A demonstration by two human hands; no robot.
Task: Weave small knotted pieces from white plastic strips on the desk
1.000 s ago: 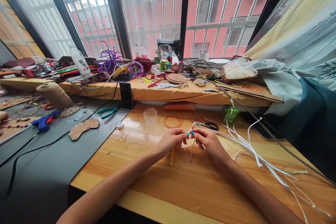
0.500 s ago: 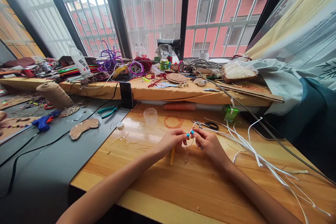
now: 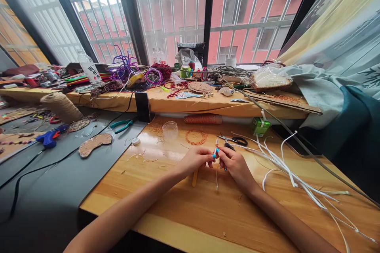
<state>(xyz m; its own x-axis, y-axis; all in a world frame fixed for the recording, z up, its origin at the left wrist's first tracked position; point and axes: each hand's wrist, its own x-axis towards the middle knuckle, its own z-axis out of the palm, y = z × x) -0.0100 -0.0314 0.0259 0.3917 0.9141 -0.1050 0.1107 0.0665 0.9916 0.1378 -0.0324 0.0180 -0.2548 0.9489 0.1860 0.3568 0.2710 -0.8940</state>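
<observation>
My left hand (image 3: 196, 159) and my right hand (image 3: 234, 163) meet over the wooden table (image 3: 190, 205), fingertips pinched together on a small thin stick wrapped in cord (image 3: 216, 145). A loose cord end (image 3: 217, 180) hangs down from it. Under my left hand lies a flat wooden stick (image 3: 194, 177). Both hands have blue nails. A coil of orange wire (image 3: 196, 137) and black-handled scissors (image 3: 236, 140) lie just beyond the hands.
White strips (image 3: 285, 166) spread at right. A clear cup (image 3: 170, 130), orange cord spool (image 3: 202, 119), green carton (image 3: 260, 126) and phone (image 3: 143, 107) stand behind. Teal pliers (image 3: 121, 125), twine cone (image 3: 61, 107) and blue glue gun (image 3: 50, 137) lie left.
The hands have shifted slightly left and away with the small stick. The hanging cord end has swung and now dangles shorter below the right hand.
</observation>
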